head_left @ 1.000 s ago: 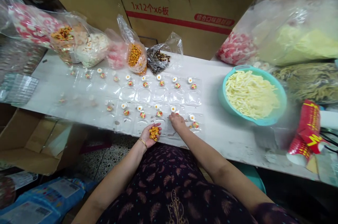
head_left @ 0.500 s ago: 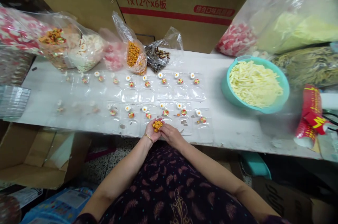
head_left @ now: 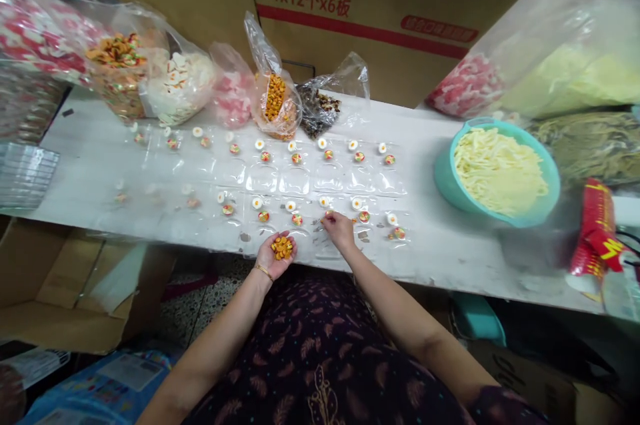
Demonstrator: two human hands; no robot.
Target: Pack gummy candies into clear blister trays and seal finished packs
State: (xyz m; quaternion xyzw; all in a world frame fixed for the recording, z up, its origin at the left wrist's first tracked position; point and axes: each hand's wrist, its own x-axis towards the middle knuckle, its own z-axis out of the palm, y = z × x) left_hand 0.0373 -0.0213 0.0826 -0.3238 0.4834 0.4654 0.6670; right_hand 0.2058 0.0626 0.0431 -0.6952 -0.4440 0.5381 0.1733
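Note:
My left hand (head_left: 270,261) is palm up, cupped around a heap of small orange-yellow pieces (head_left: 283,248). To its right, my right hand (head_left: 341,231) reaches over the front row of clear plastic trays (head_left: 295,179), fingertips pinched beside a small round multicoloured piece; whatever they pinch is too small to make out. Many tray sections hold a white disc with an orange centre (head_left: 357,203) and a round red, green and yellow piece (head_left: 364,217). Toward the right end, small orange bits lie beside the round pieces.
Along the back stand clear bags of small pieces, among them an orange-filled bag (head_left: 275,99) and a dark-filled bag (head_left: 320,111). A turquoise basin (head_left: 445,168) of pale yellow strips sits at right. Behind rises a large cardboard box (head_left: 370,45); an open carton (head_left: 65,318) is at lower left.
My right hand has left the heap in my left palm and moved up and right to the front tray row. My left hand has shifted left and lower. The camera view has shifted slightly.

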